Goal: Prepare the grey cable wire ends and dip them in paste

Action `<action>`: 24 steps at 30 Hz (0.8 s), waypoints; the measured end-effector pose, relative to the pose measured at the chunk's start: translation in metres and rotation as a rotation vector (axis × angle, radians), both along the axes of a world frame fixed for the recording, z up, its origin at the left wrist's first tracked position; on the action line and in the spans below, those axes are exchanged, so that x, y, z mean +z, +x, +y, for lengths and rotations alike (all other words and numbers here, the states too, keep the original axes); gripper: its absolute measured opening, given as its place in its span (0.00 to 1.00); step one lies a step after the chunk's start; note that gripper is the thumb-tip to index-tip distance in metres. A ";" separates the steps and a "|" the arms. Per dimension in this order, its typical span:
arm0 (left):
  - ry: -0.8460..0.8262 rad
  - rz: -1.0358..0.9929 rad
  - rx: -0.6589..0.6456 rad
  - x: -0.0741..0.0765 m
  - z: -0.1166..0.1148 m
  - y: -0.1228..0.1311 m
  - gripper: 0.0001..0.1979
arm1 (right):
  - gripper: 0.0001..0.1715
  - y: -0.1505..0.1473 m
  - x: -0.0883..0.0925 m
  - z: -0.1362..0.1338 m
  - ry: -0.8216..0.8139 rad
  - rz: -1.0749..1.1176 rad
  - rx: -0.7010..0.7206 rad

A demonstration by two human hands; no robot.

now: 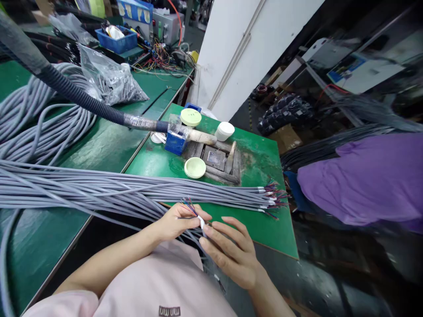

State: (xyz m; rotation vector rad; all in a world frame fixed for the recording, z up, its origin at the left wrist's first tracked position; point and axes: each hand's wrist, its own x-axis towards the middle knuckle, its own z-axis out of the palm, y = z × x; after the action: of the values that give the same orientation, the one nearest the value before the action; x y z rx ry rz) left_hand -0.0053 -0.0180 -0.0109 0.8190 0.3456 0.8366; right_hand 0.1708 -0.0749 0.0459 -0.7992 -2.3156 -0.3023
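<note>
Close to my body, my left hand (178, 221) pinches the end of a grey multi-core cable between thumb and fingers. Thin red, blue and dark wires (189, 205) fan out from that end. A white wrapped band (201, 221) sits where the wires leave the grey jacket. My right hand (233, 251) has its fingertips closed around the cable just below the band, the other fingers loosely spread. Behind both hands, a thick bundle of grey cables (139, 187) lies across the bench, its white-banded ends with loose wires (272, 198) at the right.
A soot-stained metal pot (216, 157) is set in the green bench (264, 233), with a hose nozzle (201, 135) over it. Around it stand a pale-green dish (194, 167), a white tub (224, 130) and a blue box (175, 141). A person in purple (360, 176) is at right.
</note>
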 end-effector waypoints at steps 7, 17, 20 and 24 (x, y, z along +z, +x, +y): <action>0.014 -0.061 -0.024 -0.001 -0.002 0.001 0.14 | 0.11 -0.002 0.001 -0.005 -0.015 0.011 0.017; -0.010 0.050 -0.093 0.000 -0.006 0.019 0.18 | 0.12 0.002 -0.009 -0.017 -0.093 0.005 0.025; 0.093 0.241 -0.239 0.003 -0.008 0.032 0.18 | 0.12 0.022 -0.014 -0.040 -0.174 -0.074 -0.113; 0.631 0.550 -0.061 0.009 0.006 0.025 0.17 | 0.14 0.075 -0.031 -0.092 -0.481 -0.308 -0.597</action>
State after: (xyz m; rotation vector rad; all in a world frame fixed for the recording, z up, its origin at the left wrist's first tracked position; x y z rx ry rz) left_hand 0.0200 -0.0118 -0.0015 1.6505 0.5455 0.6531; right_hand 0.2454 -0.1668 0.0144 -1.8005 -2.4108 -0.1218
